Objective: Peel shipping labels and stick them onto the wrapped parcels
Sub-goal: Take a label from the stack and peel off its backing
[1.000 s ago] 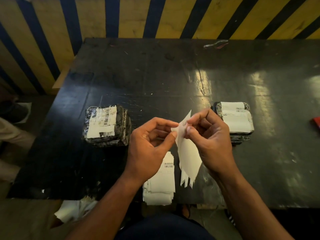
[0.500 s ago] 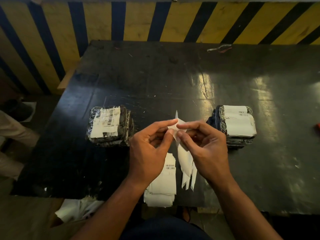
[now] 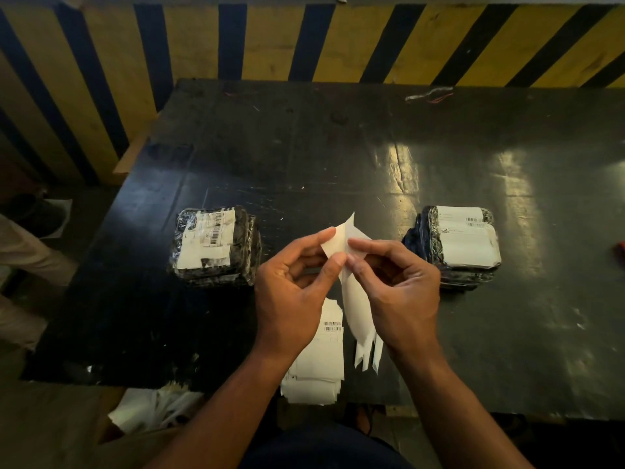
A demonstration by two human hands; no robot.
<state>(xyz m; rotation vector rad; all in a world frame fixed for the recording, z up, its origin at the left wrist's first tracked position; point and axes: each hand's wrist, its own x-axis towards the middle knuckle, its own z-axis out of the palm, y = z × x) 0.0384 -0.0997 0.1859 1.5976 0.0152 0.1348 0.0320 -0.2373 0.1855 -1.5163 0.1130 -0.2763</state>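
Note:
Above the black table (image 3: 338,147), my left hand (image 3: 294,292) and my right hand (image 3: 395,292) both pinch the top corner of a white shipping label sheet (image 3: 353,299); its corner is folded up between the fingertips and several loose white strips hang below. A stack of white labels (image 3: 321,363) lies at the table's near edge under my hands. A wrapped black parcel (image 3: 214,247) with a label on top sits to the left. Another labelled parcel stack (image 3: 460,245) sits to the right.
A yellow and dark striped wall (image 3: 270,38) stands behind the table. Loose wires (image 3: 429,94) lie at the far edge, and a red object (image 3: 620,250) shows at the right border. White scraps (image 3: 148,407) lie on the floor; a person's leg (image 3: 23,252) is at left.
The pinched corner of the label has lifted and spread a little wider between my fingertips. The hands stay in about the same place above the label stack.

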